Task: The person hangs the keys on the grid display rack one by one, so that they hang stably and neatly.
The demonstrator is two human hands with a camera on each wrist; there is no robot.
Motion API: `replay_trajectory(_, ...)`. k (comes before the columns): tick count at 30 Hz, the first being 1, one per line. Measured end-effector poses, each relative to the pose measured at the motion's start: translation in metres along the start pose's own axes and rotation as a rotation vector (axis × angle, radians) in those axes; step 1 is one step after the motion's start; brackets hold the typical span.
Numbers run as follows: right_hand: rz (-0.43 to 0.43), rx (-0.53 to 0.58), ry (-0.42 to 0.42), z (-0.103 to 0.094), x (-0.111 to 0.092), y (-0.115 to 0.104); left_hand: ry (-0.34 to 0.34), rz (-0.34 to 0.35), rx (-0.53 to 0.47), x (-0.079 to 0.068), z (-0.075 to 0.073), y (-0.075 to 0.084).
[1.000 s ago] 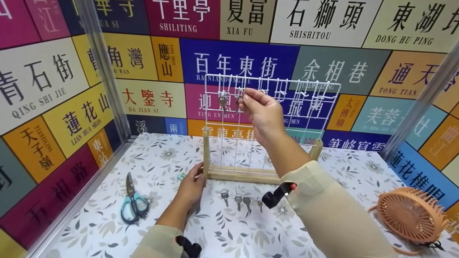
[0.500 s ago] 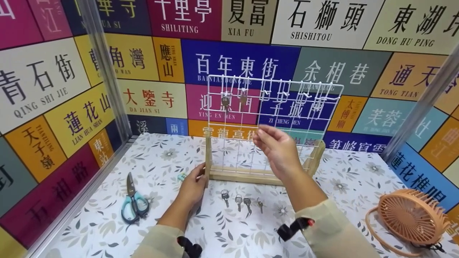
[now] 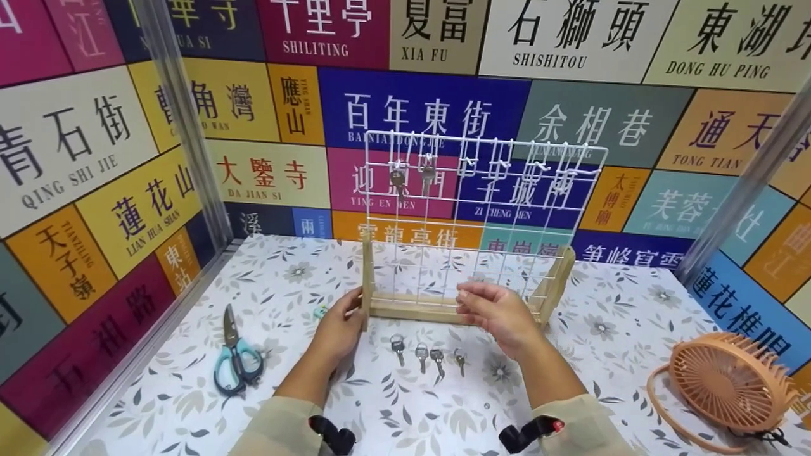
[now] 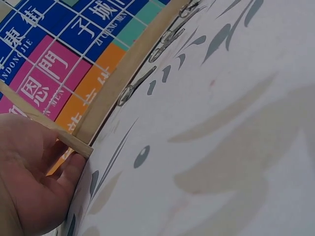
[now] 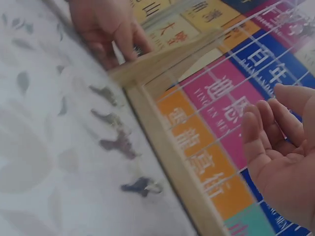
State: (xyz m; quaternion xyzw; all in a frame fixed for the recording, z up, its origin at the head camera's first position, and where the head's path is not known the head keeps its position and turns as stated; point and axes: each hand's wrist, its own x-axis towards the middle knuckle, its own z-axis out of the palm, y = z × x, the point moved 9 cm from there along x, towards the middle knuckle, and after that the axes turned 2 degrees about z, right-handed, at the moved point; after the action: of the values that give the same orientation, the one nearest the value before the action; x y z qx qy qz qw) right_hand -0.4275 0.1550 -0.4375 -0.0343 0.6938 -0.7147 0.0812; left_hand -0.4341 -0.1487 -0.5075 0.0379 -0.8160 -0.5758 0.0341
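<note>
My left hand (image 3: 340, 323) grips the left wooden foot of a white wire grid rack (image 3: 469, 310); in the left wrist view its thumb and fingers lie around the wood. Two keys hang from hooks high on the grid: a dark key (image 3: 398, 180) and a silver key (image 3: 427, 174) to its right. In front of the rack's lower right part, my right hand (image 3: 500, 316) hovers with loosely curled fingers and holds nothing. Several keys on rings lie in a row on the table below, among them one key (image 3: 397, 350) at the left and a small key (image 3: 460, 361) at the right.
Scissors (image 3: 236, 361) with teal handles lie to the left. An orange fan (image 3: 722, 380) stands at the right. Behind the left hand sits a small teal item (image 3: 321, 311). More hooks (image 3: 538, 168) line the grid's upper right. Sign-covered walls enclose the floral tabletop (image 3: 190, 418).
My right hand has let go of the silver key, which now hangs on the hook, and has come down to the rack's lower part. The left hand stays on the foot.
</note>
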Motion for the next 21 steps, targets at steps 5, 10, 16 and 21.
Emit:
replay_trajectory(5, 0.056, -0.161, -0.006, -0.005, 0.006, 0.037, -0.01, -0.031, -0.003, 0.0, 0.0, -0.003)
replay_trajectory(10, 0.091, -0.317, 0.003, -0.017, 0.009, 0.061, -0.016, -0.047, -0.015, 0.0, -0.001, -0.005)
replay_trajectory(16, 0.046, -0.537, -0.056, -0.019, 0.011, 0.069, -0.02, -0.029, -0.002, -0.001, -0.001, -0.002)
replay_trajectory(21, -0.015, -0.604, -0.116, -0.013, 0.01, 0.067, -0.013, -0.021, 0.001, 0.0, -0.001, -0.002)
